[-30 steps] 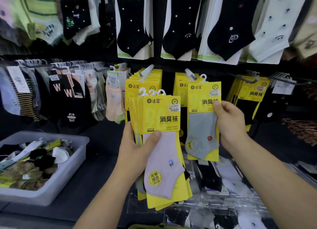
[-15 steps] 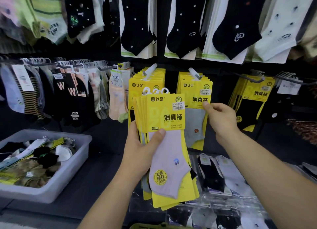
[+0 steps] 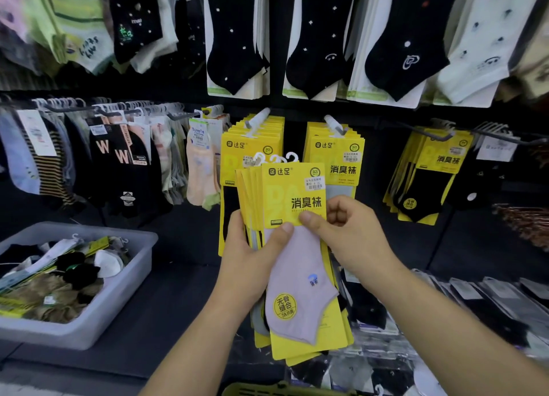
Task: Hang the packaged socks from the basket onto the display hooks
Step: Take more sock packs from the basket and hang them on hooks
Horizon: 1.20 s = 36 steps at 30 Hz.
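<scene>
My left hand (image 3: 249, 265) grips a fanned stack of yellow cardboard sock packs (image 3: 249, 193), with the thumb lying across the front. My right hand (image 3: 350, 235) has come against it: its thumb and curled fingers pinch the right edge of the front pack with the pale lilac sock (image 3: 297, 276). So both hands are together on the same bundle, in front of the display, and well apart from the grey plastic tub (image 3: 124, 294) at the left, where more socks lie.

The packs stand upright, long axis vertical, and their small white plastic hangers (image 3: 292, 157) point up. The two white-tipped display pegs are above and behind the hands. The left peg (image 3: 258, 120) is over my left hand, and the right peg (image 3: 333, 123) is over my right hand and nearer to it. Both already carry yellow packs.

I judge the next move is to separate the front pack and lift it up and away from me to a peg. I cannot tell which peg suits the lilac colour.
</scene>
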Each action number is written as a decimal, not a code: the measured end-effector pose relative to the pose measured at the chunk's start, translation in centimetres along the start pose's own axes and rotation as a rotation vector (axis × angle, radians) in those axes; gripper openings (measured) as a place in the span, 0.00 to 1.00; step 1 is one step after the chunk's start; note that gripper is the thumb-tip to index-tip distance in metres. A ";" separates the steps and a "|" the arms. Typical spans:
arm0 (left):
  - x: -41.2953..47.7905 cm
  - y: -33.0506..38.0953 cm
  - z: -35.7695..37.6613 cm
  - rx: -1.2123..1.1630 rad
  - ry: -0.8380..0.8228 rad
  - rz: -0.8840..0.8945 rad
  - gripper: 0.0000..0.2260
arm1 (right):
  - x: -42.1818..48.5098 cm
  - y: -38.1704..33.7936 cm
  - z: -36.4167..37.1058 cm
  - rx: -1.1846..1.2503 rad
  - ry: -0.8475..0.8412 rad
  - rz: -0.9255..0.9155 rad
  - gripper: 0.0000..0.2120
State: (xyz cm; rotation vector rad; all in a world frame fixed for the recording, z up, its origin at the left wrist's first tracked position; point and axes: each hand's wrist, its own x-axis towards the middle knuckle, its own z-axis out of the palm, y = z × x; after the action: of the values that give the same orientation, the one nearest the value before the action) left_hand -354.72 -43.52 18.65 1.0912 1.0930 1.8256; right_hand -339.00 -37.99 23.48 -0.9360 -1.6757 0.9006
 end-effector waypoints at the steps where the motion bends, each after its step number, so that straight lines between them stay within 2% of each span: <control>1: 0.0 0.0 0.0 -0.002 -0.005 0.004 0.23 | 0.0 0.1 -0.1 0.008 0.001 -0.004 0.12; 3: 0.0 0.1 0.1 -0.003 -0.022 0.011 0.24 | 0.0 0.5 -0.3 0.041 -0.007 0.008 0.08; 11: 0.1 0.1 -0.2 0.046 -0.052 0.026 0.27 | 0.0 1.5 -1.1 0.266 0.065 0.137 0.08; 17: 0.2 0.0 -0.9 0.079 -0.045 0.013 0.22 | 1.0 0.8 -2.6 0.353 0.209 0.042 0.09; 23: 0.3 0.1 -1.2 0.091 -0.006 0.014 0.22 | 2.5 0.7 -5.0 0.312 0.309 -0.037 0.11; 28: 0.4 0.3 -1.5 0.101 0.004 0.012 0.22 | 4.0 1.6 -5.6 0.180 0.268 -0.022 0.07; 36: 0.5 0.4 -1.4 0.102 -0.002 -0.004 0.23 | 6.2 2.6 -5.0 0.077 0.248 0.061 0.08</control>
State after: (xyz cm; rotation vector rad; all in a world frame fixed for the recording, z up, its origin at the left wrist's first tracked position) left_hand -356.26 -43.68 18.74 1.1485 1.1975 1.7822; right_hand -335.18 -30.71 24.84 -1.0077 -1.3991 0.8464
